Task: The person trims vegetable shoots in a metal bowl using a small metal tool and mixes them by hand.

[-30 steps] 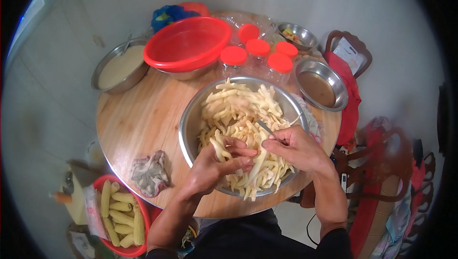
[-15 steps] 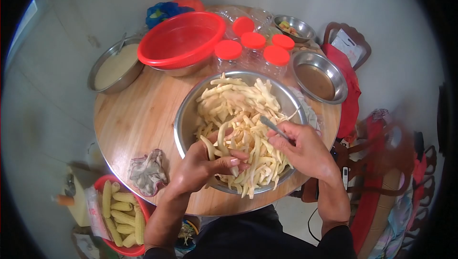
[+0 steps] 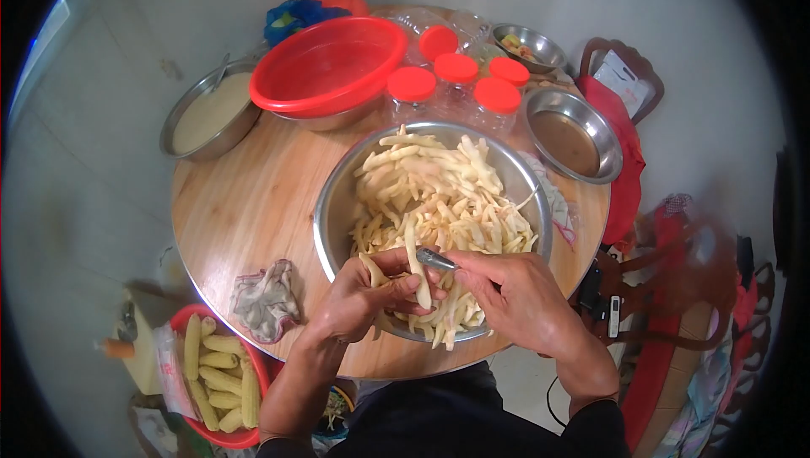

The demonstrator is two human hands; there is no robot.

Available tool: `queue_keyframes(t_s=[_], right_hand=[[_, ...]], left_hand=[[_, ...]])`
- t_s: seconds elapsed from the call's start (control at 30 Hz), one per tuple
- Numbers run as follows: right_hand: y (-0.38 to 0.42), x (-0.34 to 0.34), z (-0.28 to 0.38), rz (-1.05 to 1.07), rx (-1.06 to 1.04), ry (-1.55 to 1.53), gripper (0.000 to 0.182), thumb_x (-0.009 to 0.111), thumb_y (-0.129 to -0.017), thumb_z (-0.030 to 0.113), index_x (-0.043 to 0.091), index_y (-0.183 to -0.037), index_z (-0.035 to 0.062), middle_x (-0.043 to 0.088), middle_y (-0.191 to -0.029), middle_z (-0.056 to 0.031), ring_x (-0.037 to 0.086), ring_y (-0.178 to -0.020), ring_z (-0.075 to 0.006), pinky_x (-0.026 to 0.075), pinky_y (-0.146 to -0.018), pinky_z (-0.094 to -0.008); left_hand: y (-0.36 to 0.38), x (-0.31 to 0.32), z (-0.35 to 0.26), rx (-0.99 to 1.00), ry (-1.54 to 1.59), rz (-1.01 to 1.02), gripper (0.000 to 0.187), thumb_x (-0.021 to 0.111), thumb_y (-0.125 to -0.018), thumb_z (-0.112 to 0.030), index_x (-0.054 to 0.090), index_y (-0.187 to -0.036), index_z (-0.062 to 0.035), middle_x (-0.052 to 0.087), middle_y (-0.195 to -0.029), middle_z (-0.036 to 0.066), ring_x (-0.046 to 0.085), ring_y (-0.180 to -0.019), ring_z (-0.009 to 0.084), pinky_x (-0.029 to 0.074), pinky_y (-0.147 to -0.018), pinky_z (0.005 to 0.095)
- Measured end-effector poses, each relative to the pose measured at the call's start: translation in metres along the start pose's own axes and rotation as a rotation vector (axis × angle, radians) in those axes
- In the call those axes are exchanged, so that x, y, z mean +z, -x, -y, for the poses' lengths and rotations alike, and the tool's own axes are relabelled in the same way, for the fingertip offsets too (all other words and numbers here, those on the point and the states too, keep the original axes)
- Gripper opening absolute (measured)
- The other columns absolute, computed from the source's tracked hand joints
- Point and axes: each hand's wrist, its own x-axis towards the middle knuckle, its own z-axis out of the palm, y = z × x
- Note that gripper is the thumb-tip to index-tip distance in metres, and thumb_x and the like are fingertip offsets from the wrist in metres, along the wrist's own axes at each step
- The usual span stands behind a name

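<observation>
Tool [image 3: 435, 259] and pale piece [image 3: 414, 260] meet over steel bowl

The left hand [image 3: 359, 293] has its grip closed on the pale yellow piece, which points upward between thumb and fingers above the near part of the large steel bowl [image 3: 336, 205]. The right hand [image 3: 527, 302] grips the metal tool, its end right by the piece; whether the two touch is hard to tell. Beneath both hands, a heap of similar pieces [image 3: 430, 175] fills much of the bowl, some hanging over the near rim.

The bowl sits on a round wooden tabletop [image 3: 245, 171]. A crumpled cloth [image 3: 266, 302] lies to its left, and a red basin [image 3: 325, 70] and red-lidded jars [image 3: 456, 68] stand beyond it. To its right is a smaller bowl of brown liquid [image 3: 565, 143]. Corn cobs [image 3: 221, 378] lie in a red container [image 3: 245, 439] below the tabletop's left edge.
</observation>
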Motion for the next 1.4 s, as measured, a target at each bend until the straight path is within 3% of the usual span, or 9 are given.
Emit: queue_keyframes(t_s=[0.23, 0.43, 0.67, 1.07, 1.33, 1.4], right_hand=[[0.008, 0.002, 0.004, -0.088, -0.045, 0.235, 0.027, 0.065, -0.095, 0.009, 0.072, -0.122, 0.0066, 0.069, -0.080, -0.0185, 0.069, -0.070, -0.0362, 0.052, -0.060, -0.0408], [0.015, 0.003, 0.002, -0.072, -0.058, 0.371, 0.034, 0.065, -0.091, 0.008, 0.069, -0.125, 0.0106, 0.069, -0.078, -0.0125, 0.069, -0.068, -0.0333, 0.052, -0.057, -0.0427], [0.020, 0.004, 0.003, -0.024, -0.065, 0.473, 0.045, 0.064, -0.085, 0.007, 0.065, -0.129, 0.0118, 0.066, -0.075, -0.0074, 0.069, -0.063, -0.0312, 0.054, -0.054, -0.0430], [0.029, 0.016, 0.008, -0.092, -0.094, 0.611, 0.046, 0.066, -0.079, 0.004, 0.069, -0.125, 0.0072, 0.060, -0.073, -0.0030, 0.064, -0.057, -0.0255, 0.049, -0.050, -0.0387], [0.025, 0.021, 0.011, -0.059, -0.082, 0.656, 0.040, 0.066, -0.081, 0.008, 0.069, -0.121, 0.0060, 0.062, -0.072, -0.0064, 0.066, -0.054, -0.0264, 0.051, -0.049, -0.0386], [0.024, 0.020, 0.012, -0.053, -0.086, 0.667, 0.037, 0.065, -0.084, 0.009, 0.069, -0.120, 0.0050, 0.063, -0.073, -0.0085, 0.068, -0.053, -0.0262, 0.052, -0.048, -0.0373]], left_hand=[[-0.002, 0.006, 0.003, 0.028, 0.167, -0.023, 0.044, 0.071, -0.095, -0.004, 0.059, -0.136, 0.0033, 0.074, -0.116, 0.015, 0.071, -0.109, 0.0222, 0.058, -0.088, 0.0316], [-0.004, 0.008, 0.006, 0.054, 0.011, -0.113, 0.048, 0.075, -0.091, -0.001, 0.059, -0.136, 0.0052, 0.075, -0.113, 0.014, 0.071, -0.105, 0.0184, 0.057, -0.091, 0.0290], [-0.006, 0.019, 0.005, 0.143, -0.125, -0.184, 0.039, 0.076, -0.092, -0.004, 0.066, -0.128, 0.0061, 0.077, -0.109, 0.011, 0.071, -0.100, 0.0130, 0.057, -0.090, 0.0277], [-0.006, 0.028, 0.008, 0.244, -0.290, -0.288, 0.035, 0.074, -0.094, -0.005, 0.069, -0.126, 0.0060, 0.077, -0.107, 0.007, 0.069, -0.095, 0.0102, 0.057, -0.085, 0.0266], [-0.007, 0.031, 0.009, 0.224, -0.335, -0.321, 0.027, 0.073, -0.093, -0.002, 0.073, -0.120, 0.0043, 0.078, -0.102, 0.006, 0.067, -0.092, 0.0082, 0.056, -0.085, 0.0262], [-0.005, 0.029, 0.009, 0.212, -0.387, -0.306, 0.039, 0.074, -0.092, -0.002, 0.066, -0.129, 0.0074, 0.077, -0.112, 0.012, 0.070, -0.102, 0.0143, 0.057, -0.088, 0.0293]])
